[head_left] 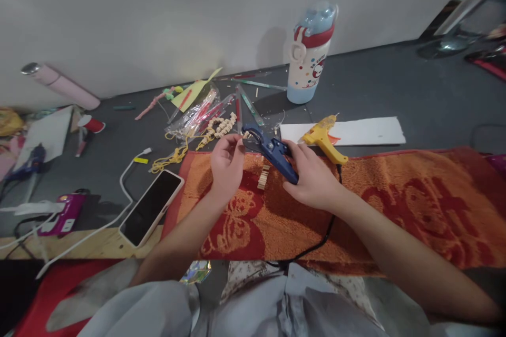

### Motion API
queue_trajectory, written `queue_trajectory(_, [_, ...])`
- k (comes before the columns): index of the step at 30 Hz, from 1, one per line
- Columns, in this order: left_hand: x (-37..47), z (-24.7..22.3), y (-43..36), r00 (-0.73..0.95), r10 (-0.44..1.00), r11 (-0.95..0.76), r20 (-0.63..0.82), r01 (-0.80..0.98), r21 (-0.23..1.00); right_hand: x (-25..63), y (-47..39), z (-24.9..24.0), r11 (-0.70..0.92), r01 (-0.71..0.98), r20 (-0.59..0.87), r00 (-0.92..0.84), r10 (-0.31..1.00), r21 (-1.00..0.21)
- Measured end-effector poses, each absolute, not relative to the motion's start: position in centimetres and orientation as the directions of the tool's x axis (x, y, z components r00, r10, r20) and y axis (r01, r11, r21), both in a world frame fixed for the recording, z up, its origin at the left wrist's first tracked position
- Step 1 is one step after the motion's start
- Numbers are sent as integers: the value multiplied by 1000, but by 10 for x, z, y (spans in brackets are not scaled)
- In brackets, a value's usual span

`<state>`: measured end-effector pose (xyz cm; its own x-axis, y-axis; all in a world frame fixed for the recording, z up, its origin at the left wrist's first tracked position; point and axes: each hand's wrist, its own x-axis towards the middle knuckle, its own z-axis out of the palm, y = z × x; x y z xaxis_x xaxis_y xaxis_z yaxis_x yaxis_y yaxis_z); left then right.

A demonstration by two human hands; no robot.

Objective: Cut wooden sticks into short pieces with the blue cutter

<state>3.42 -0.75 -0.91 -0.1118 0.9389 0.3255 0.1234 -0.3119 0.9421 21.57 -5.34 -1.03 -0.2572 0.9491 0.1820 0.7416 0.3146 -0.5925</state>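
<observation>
My right hand (314, 176) is closed around the handles of a blue hand cutter (272, 148), whose jaws point up and left. At those jaws, my left hand (228, 163) has thumb and fingers pinched together. A tiny pale bit shows by the fingertips, too small to name. Below the cutter, a short row of pale wooden pieces (263, 176) lies on the orange towel (292, 226). A string of similar pale pieces (225, 126) with yellow cord (172, 158) rests beyond my left hand.
A yellow glue gun (322, 137) lies on a white strip (367, 131). A cartoon bottle (310, 58) stands behind. Plastic packets (193, 118), a phone (152, 208), a white cable (126, 174), a purple power block (63, 216) and a pink flask (63, 84) are leftward.
</observation>
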Motion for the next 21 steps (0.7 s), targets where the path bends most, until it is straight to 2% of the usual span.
queue_trajectory(7, [35,-10,-12,-132,923,-336,361,179,925,217,-53,-12,307,761,177,-251,952,-571])
queue_trajectory(21, [32,-12,-15,-113,900,-406,421,134,904,216,-54,-14,319,783,160,-277,947,-534])
